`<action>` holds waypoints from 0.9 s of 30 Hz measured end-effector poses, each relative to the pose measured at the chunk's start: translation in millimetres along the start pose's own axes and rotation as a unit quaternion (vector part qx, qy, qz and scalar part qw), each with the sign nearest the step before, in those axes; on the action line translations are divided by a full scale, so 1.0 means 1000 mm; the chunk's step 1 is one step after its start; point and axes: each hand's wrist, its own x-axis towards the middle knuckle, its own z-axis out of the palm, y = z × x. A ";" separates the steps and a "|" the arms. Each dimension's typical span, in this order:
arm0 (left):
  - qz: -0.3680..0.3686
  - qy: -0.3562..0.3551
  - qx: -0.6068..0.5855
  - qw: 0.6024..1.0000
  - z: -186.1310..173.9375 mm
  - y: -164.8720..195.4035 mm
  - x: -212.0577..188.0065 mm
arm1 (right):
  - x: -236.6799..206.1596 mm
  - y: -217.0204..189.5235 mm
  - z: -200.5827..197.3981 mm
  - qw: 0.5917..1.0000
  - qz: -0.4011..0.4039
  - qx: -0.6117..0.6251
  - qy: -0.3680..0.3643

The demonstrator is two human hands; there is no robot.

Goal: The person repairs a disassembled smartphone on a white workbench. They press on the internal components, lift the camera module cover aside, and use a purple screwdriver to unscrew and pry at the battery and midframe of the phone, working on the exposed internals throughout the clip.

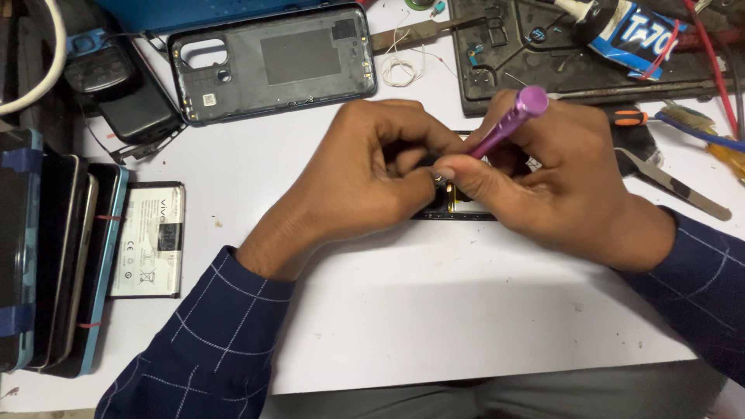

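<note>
My left hand [365,174] curls over a small dark phone part [466,211] lying on the white table [434,310], pinching it near the middle. Against it, my right hand [566,182] grips a purple screwdriver [508,122], its tip pointing down where the two hands meet. Most of the dark part is hidden beneath my fingers; only its lower edge shows. Both forearms wear dark blue checked sleeves.
A grey phone back cover [272,62] lies at the top. A white battery [149,239] and a row of stacked phones [54,256] sit at the left. A black mat [543,70], a glue tube [632,31], tweezers [671,182] and small tools crowd the upper right.
</note>
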 end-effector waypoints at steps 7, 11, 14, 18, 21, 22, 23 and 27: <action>-0.022 0.038 0.016 0.999 -0.008 -0.001 0.002 | 0.002 -0.004 0.002 0.999 -0.042 -0.010 -0.008; -0.019 0.037 -0.003 0.999 -0.013 -0.007 0.001 | 0.006 -0.019 0.001 0.994 -0.106 -0.010 0.006; -0.028 0.037 -0.017 0.999 -0.013 -0.012 0.000 | -0.001 -0.025 -0.007 0.990 -0.142 0.017 -0.019; -0.048 0.036 -0.014 0.998 -0.014 -0.014 0.001 | -0.009 -0.022 -0.025 0.963 -0.244 0.040 -0.111; -0.054 0.032 -0.028 0.998 -0.014 -0.013 0.002 | -0.025 -0.042 -0.023 0.982 -0.158 0.009 -0.098; -0.060 0.032 -0.028 0.997 -0.015 -0.011 0.001 | -0.032 -0.054 -0.027 0.990 -0.095 -0.024 -0.104; -0.067 0.032 -0.028 0.997 -0.015 -0.011 0.001 | -0.037 -0.057 -0.027 0.993 -0.040 -0.021 -0.110; -0.042 0.027 -0.016 0.999 -0.015 -0.007 0.004 | -0.050 -0.050 -0.031 0.988 0.033 0.044 -0.145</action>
